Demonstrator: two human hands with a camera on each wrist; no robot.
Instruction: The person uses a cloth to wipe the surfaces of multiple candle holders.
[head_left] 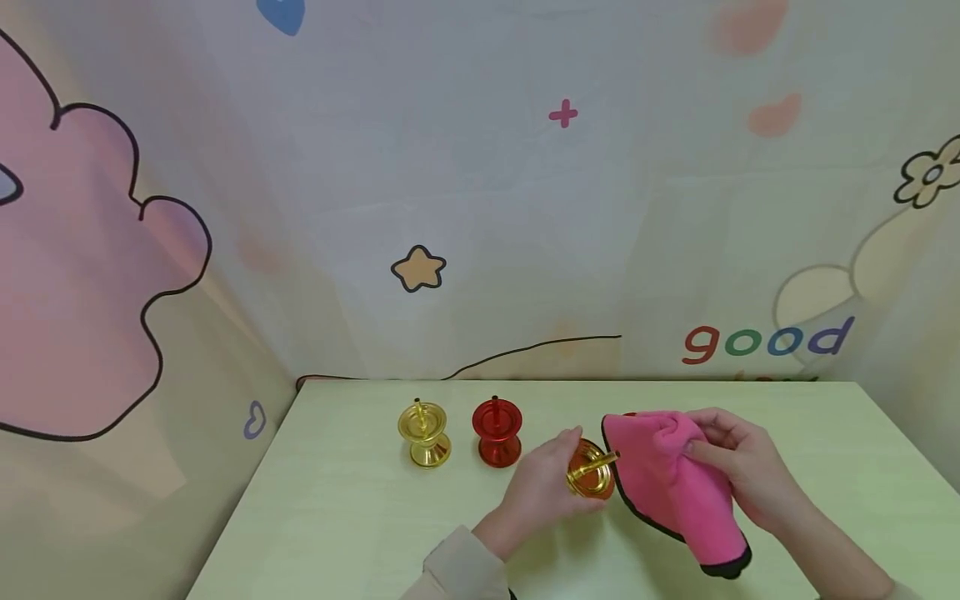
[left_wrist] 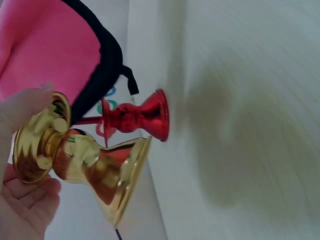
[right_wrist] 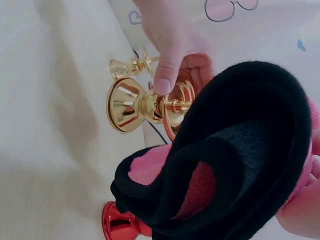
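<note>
My left hand [head_left: 534,485] grips a shiny gold candle holder [head_left: 592,482] by its dish, thumb on one side and fingers on the other. The holder is tilted, its thin central tube pointing toward the cloth, and its flared base is lifted off the table in the left wrist view. Bunched in my right hand [head_left: 738,458] is a pink cloth [head_left: 648,479] with black edging, pinched between thumb and fingers. The cloth hangs close beside the gold dish. Behind it stands a red candle holder [left_wrist: 137,117], mostly hidden in the head view.
Farther left on the pale table [head_left: 337,517] stand another gold candle holder [head_left: 429,442] and a second red one [head_left: 498,437], both upright. A printed backdrop [head_left: 510,208] rises at the table's back edge.
</note>
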